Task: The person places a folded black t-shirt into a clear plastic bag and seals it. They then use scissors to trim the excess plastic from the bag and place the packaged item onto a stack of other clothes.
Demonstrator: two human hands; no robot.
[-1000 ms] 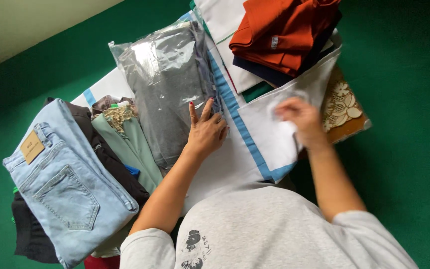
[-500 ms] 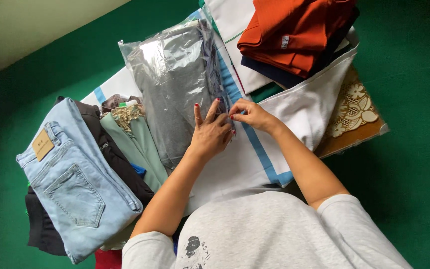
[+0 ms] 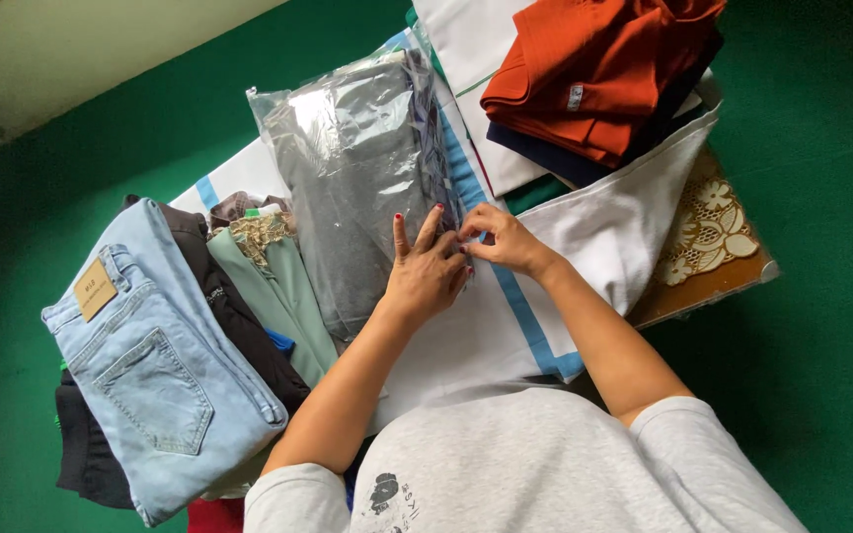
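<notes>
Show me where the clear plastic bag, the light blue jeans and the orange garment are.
clear plastic bag (image 3: 352,168), head view, middle of its front.
light blue jeans (image 3: 155,385), head view, back pocket.
orange garment (image 3: 594,79), head view, folded top.

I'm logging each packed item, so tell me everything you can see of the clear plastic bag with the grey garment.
The clear plastic bag is a glossy, crinkled transparent sleeve holding a folded grey garment. It lies flat, running lengthwise away from the person, on a white cloth with blue stripes, beside a pale green garment. Light glares off its top. The left hand presses flat on its near right part, and the right hand pinches at its right edge. Whether it is sealed cannot be told.
</notes>
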